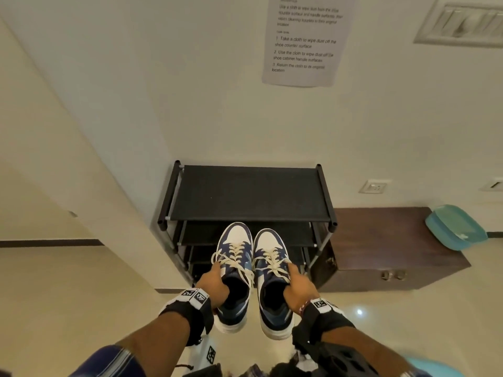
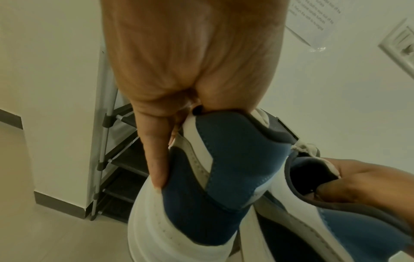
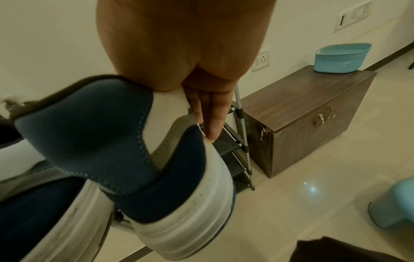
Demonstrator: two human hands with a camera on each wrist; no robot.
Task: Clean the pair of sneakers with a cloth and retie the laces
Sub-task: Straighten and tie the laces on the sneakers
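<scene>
A: What did the room look like?

B: A glossy cream tiled floor [image 1: 68, 295] and pale walls. A black multi-tier fabric-and-metal shoe rack [image 1: 249, 194] stood against the wall at twelve o'clock. At two o'clock from it sat a dark brown wooden cabinet [image 1: 386, 240] with metal handles, and a light blue oval woven basket [image 1: 454, 227] rested on its top.

A: And the shoes?

B: Both were off the floor, side by side just in front of the rack. The left hand [image 1: 213, 285] gripped the collar of the left blue-and-white lace-up sneaker [image 1: 234, 273], thumb inside the opening. The right hand [image 1: 298, 288] gripped the right blue-and-white lace-up sneaker [image 1: 272, 281] the same way. The cream laces [image 1: 236, 257] lay loose across the tongues.

A: Did the wrist cameras add anything?

B: The left wrist view showed the left sneaker's heel and the fingers [image 2: 156, 159] pressed along its outer side. The right wrist view showed a light blue plastic stool [image 3: 394, 205] at four o'clock on the floor, and a white wall socket plate [image 3: 263, 59] above the cabinet. The head view alone showed the toes and laces.

A: Any writing?

B: A white printed paper sheet [image 1: 306, 42] was taped to the wall at one o'clock. It read, in part, "Take a cloth to wipe dust off the shoe counter surface" and "Return the cloth to its original location".
</scene>
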